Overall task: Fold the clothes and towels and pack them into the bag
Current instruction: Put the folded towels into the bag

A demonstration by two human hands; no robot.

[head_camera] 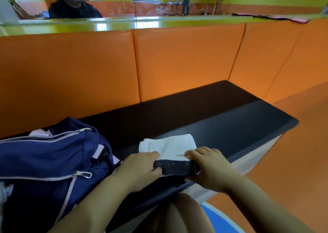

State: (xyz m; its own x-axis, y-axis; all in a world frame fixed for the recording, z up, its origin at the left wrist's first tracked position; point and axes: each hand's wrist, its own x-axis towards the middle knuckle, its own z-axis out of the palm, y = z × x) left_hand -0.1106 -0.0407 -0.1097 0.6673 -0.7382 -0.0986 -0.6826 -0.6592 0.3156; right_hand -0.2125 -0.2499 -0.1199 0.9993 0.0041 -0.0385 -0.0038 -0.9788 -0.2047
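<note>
Against an orange padded wall, you stand at a long black surface with the folding step of the packing job in hand. A navy backpack with lilac trim slumps on the left end of the surface, just beside your work. Something pale lilac shows at its top opening, which suggests the bag is unzipped and already holds at least one item. The white towel lies flat at the near edge of the surface, to the right of the backpack and apart from it. It is folded down to a compact rectangle, soft and slightly rumpled on top. A dark band runs along its near side; whether that is the towel's own border or a separate cloth underneath cannot be told. Your left grip is closed on the left end of that band, fingers over and thumb below. Your right grip clamps the right end the same way, fingertips resting on the white pile. The fold looks close to finished. The next move probably calls for one more turn or a lift with both ends held level, so the layers do not slide apart on the way left into the bag. A silver zipper pull hangs on the backpack's front pocket.
</note>
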